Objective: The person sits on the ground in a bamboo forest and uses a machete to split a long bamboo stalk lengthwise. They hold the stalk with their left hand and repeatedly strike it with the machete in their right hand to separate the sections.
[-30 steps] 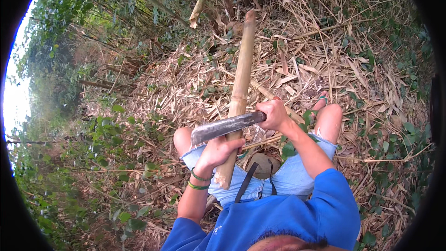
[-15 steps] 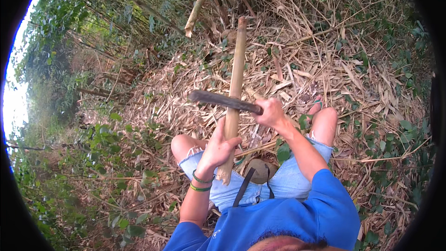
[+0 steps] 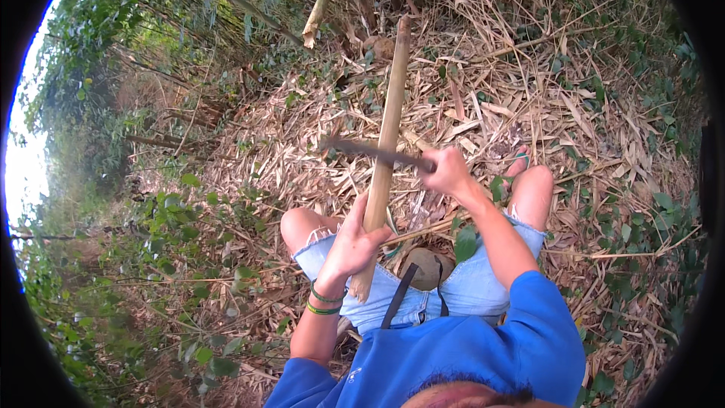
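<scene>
My left hand is wrapped round the lower part of a pale bamboo pole, thumb lying across it. The pole stands tilted up and away from my lap, its top leaning a little to the right. Its ragged lower end rests by my left thigh. In my right hand I grip a dark, machete-like blade, smeared by motion. It crosses in front of the pole above my left hand and points left. Whether its edge touches the pole, I cannot tell.
Dry bamboo leaves and husks cover the ground. A broken bamboo stem hangs at the top. Green leafy plants grow on the left. Between my thighs in denim shorts sits a rounded olive-brown thing beside a black strap.
The pole's top has swung slightly right and upward. My right hand has shifted a little to the right, and the blade has gone from fairly sharp to blurred.
</scene>
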{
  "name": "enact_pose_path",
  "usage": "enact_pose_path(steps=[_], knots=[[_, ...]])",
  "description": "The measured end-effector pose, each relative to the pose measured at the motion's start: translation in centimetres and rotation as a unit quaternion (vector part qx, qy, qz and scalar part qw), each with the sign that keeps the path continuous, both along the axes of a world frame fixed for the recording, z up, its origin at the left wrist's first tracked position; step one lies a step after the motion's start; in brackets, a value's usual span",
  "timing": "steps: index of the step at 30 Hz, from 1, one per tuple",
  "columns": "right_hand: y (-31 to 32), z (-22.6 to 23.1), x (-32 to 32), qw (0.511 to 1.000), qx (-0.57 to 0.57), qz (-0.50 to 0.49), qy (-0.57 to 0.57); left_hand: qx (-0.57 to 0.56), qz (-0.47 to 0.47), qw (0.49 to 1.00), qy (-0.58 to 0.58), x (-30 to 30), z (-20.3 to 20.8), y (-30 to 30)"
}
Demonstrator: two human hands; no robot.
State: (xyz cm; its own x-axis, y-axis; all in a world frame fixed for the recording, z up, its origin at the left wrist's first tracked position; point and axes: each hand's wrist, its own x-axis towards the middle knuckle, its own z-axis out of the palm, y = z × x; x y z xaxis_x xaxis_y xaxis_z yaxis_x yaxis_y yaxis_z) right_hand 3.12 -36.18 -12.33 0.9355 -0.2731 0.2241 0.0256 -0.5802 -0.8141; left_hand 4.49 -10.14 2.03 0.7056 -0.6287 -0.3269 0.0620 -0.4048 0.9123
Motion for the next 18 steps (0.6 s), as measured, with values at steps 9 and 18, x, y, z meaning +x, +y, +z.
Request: enact_pose_path(steps=[9,18], knots=[[-0.1,2.6,0.2,0.997,-0.058,0.021,-0.051,0.004,0.002,0.998,-0.056,-0.4,-1.2,-0.4],[0.0,0.8,1.0,0.998,-0.057,0.017,0.028,-0.052,0.079,0.995,0.021,-0.6,0.6,-1.5]])
